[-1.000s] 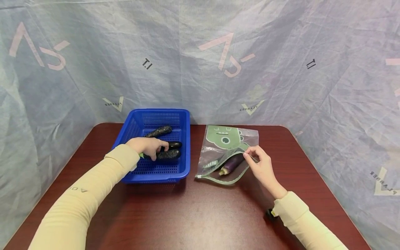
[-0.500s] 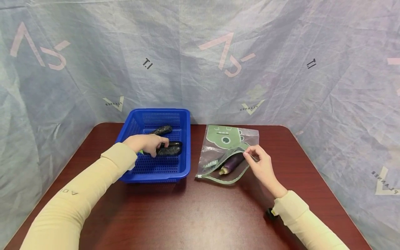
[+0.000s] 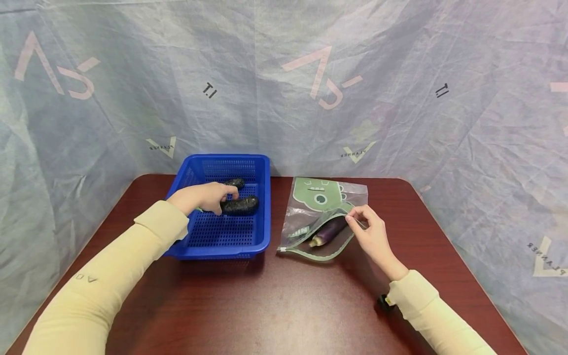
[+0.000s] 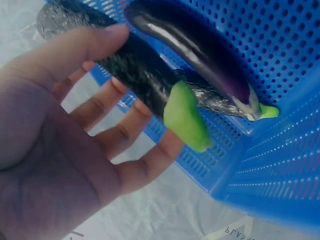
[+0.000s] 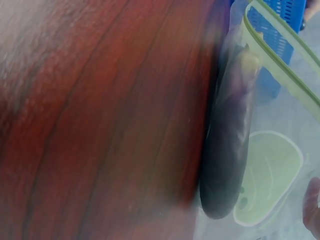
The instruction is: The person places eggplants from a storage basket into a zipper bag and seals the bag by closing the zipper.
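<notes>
My left hand [image 3: 208, 196] grips a dark, rough-skinned eggplant [image 4: 145, 75] with a bright green cap, thumb on one side and fingers on the other, over the blue basket [image 3: 265, 222]. Below it in the left wrist view lie a glossy purple eggplant [image 4: 192, 47] and a second rough-skinned eggplant [image 4: 215, 97]. With thumb and fingertips my right hand [image 3: 370, 234] pinches the mouth edge of a clear zip bag [image 3: 288, 219] with a green cartoon print, keeping it parted. Inside the bag lies a purple eggplant [image 3: 328, 234], its pale stem end toward the opening.
Basket and bag stand side by side on a dark red wooden table [image 3: 284, 305]. Behind the table hangs a grey printed cloth [image 3: 257, 88]. The basket's raised walls surround the eggplants. A small dark object [image 3: 384, 302] shows beside the right cuff.
My left hand has risen slightly toward the back with the rough-skinned eggplant, which now covers the glossy one in the head view. My right hand stays at the bag's edge.
</notes>
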`<state>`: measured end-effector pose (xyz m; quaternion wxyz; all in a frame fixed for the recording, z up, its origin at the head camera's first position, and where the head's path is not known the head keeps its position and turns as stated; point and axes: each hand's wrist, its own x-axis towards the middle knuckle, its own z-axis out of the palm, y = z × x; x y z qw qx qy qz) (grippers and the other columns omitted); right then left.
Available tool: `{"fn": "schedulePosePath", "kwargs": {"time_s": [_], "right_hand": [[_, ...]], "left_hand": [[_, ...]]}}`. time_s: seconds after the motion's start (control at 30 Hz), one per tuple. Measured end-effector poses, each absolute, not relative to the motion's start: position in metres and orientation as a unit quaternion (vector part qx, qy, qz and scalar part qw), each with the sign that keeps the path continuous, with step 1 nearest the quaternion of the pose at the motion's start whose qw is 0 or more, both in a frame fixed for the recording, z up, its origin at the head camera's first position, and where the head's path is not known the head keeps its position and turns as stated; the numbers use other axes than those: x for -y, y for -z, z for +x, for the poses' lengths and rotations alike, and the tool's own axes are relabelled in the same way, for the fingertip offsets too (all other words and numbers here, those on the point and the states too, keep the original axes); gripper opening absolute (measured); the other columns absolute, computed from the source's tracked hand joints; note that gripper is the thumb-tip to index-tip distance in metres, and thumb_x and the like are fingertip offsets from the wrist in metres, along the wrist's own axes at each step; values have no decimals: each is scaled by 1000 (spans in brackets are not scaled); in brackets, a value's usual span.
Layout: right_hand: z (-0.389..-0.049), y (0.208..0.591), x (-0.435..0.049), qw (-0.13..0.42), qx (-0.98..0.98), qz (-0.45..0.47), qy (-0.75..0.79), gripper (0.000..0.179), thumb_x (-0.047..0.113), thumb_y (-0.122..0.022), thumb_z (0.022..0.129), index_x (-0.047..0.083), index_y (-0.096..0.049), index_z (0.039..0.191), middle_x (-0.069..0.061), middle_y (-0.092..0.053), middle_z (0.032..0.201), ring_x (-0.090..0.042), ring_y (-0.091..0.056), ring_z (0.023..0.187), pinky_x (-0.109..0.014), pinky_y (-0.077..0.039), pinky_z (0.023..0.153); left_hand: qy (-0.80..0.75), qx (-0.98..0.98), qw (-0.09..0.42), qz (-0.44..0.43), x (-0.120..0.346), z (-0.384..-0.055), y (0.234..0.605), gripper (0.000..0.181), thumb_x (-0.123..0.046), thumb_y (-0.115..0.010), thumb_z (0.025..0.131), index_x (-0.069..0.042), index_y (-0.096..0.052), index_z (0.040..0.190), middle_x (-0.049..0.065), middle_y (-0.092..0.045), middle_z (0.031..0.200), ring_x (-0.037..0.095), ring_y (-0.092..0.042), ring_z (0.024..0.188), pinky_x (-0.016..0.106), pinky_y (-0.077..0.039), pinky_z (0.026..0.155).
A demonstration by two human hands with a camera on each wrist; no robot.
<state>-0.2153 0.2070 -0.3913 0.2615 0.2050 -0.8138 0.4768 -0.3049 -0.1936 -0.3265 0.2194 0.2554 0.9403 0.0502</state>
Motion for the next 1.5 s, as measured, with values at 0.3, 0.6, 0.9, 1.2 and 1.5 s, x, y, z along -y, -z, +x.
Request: {"fn": "schedulePosePath", "kwargs": {"time_s": [0.3, 0.6, 0.9, 1.2, 1.5], "right_hand": [[-215, 390, -207, 261, 813, 208, -478, 5, -4, -64, 84, -4, -60, 87, -15, -58, 84, -17, -51, 77, -15, -42, 71], [-216, 390, -207, 257, 816, 199, -478, 5, -2, -64, 85, -3, -60, 87, -14, -58, 85, -14, -51, 78, -15, -42, 72], [-216, 391, -206, 265, 813, 203, -478, 5, -4, -64, 84, -4, -60, 87, -15, -59, 85, -16, -51, 77, -18, -42, 72], [-217, 389, -206, 264, 812, 205, -479, 5, -3, -64, 84, -4, -60, 87, -15, -59, 85, -15, -51, 77, -15, -42, 72], [-217, 390, -205, 267, 811, 203, -479, 5, -3, -64, 84, -3, -60, 87, -15, -59, 84, -12, -51, 77, -17, -42, 72]], "left_hand": [[-39, -956, 167, 238, 186, -298, 320, 51, 0, -64, 83, -13, -47, 130, 16, -55, 117, 28, -53, 102, 38, -46, 74], [-42, -972, 58, 223, 174, -280, 308, 48, -5, -69, 81, -14, -53, 125, 15, -56, 117, 31, -56, 103, 47, -49, 77], [-48, -985, 5, 164, 157, -263, 292, 51, -10, -68, 84, -19, -49, 131, 16, -53, 121, 41, -53, 104, 61, -46, 75], [-52, -987, -52, 140, 142, -248, 288, 51, -11, -65, 86, -20, -48, 133, 15, -53, 119, 39, -50, 102, 59, -45, 73], [-41, -978, -131, 154, 127, -234, 296, 49, -10, -63, 86, -21, -48, 132, 14, -54, 113, 36, -49, 97, 58, -45, 71]]}}
